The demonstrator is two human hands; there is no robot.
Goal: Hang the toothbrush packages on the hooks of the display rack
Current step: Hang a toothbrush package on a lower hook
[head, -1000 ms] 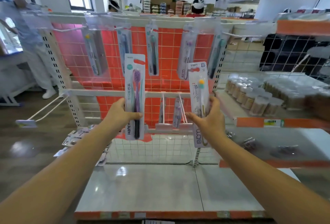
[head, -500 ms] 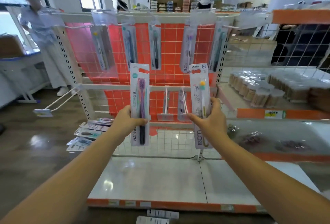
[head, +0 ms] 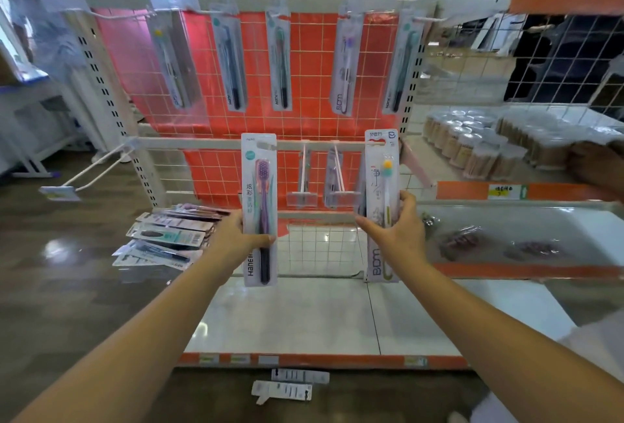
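My left hand (head: 236, 237) grips a package with a purple toothbrush (head: 260, 186), held upright in front of the display rack (head: 216, 144). My right hand (head: 398, 230) grips a package with a yellow-green toothbrush (head: 383, 166), also upright. Both packages reach up to the level of the rack's middle bar. Two bare hooks (head: 304, 169) (head: 337, 169) jut from that bar between the packages. Several toothbrush packages (head: 282, 61) hang from the top row of hooks.
A pile of toothbrush packages (head: 169, 233) lies at the left end of the low shelf. A long empty hook (head: 91, 172) sticks out at the left. Shelves with jars (head: 472, 139) stand to the right. Label strips (head: 287, 385) lie on the floor. A person stands at the far left.
The view has drawn back and tilted down, so the rack sits higher in the frame. Both hands keep their packages upright and have spread a little further apart.
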